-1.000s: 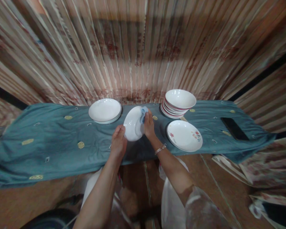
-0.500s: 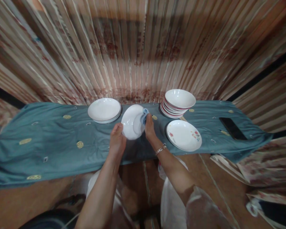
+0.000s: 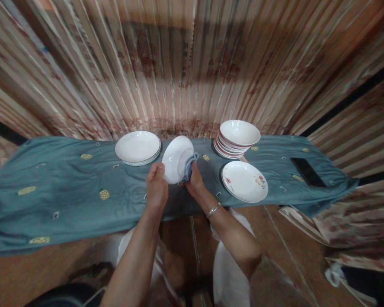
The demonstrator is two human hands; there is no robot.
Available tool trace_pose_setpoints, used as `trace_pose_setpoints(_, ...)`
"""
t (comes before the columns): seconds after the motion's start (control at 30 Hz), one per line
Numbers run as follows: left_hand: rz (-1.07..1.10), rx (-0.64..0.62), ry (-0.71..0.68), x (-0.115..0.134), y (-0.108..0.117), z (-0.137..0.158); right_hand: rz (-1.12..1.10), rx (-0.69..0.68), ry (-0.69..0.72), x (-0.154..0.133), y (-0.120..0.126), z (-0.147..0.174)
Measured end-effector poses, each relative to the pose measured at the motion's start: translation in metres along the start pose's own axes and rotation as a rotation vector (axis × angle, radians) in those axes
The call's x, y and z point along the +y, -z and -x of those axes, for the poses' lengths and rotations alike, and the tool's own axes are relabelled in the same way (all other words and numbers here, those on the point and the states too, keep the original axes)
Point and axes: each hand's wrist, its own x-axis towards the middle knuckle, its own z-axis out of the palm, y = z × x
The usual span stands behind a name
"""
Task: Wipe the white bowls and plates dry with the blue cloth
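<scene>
Leaning at a tilt, the dish (image 3: 174, 158) is held up over the middle of the table (image 3: 73, 183), between the person's two hands. At its eight o'clock, the left hand (image 3: 156, 186) has its fingers closed on the rim. At its four o'clock, the right hand (image 3: 196, 181) has its fingers gathered round a bunched blue cloth (image 3: 188, 167), which touches the dish. A bracelet (image 3: 213, 209) circles the right wrist.

Seen from the dish, a stack of white plates (image 3: 137, 146) sits near it, between nine and ten o'clock. The bowls (image 3: 239, 133), stacked and red-striped, stand between two and three o'clock. Just beside them, between three and four o'clock, lies a flowered plate (image 3: 245, 182). Well apart at three o'clock, a dark phone (image 3: 307, 172) lies flat. Teal fabric with yellow motifs covers the table. A pleated curtain (image 3: 166, 76) hangs at twelve o'clock.
</scene>
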Motion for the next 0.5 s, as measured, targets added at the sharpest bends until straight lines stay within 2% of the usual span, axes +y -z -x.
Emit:
trace_pose_setpoints(0.07, -0.055, -0.002, -0.020, 0.002, -0.002, 0.002, -0.239, 0.044, -0.290, -0.013, -0.006, 0.010)
trace_pose_setpoints(0.13, -0.109, -0.001, -0.046, 0.002, -0.002, 0.003, -0.350, 0.033, -0.434, -0.028, -0.010, 0.017)
trace_pose_setpoints(0.3, -0.261, 0.001, -0.111, -0.005, 0.000, 0.003, -0.473, -0.118, -0.608, -0.055, -0.012, 0.028)
trace_pose_setpoints(0.43, -0.463, -0.047, -0.170, -0.011, 0.000, 0.005, -0.504, -0.202, -0.742, -0.057, -0.010, 0.033)
trace_pose_setpoints(0.5, -0.580, -0.078, -0.199, -0.011, -0.002, 0.007, -0.480, -0.255, -0.741, -0.053, -0.008, 0.035)
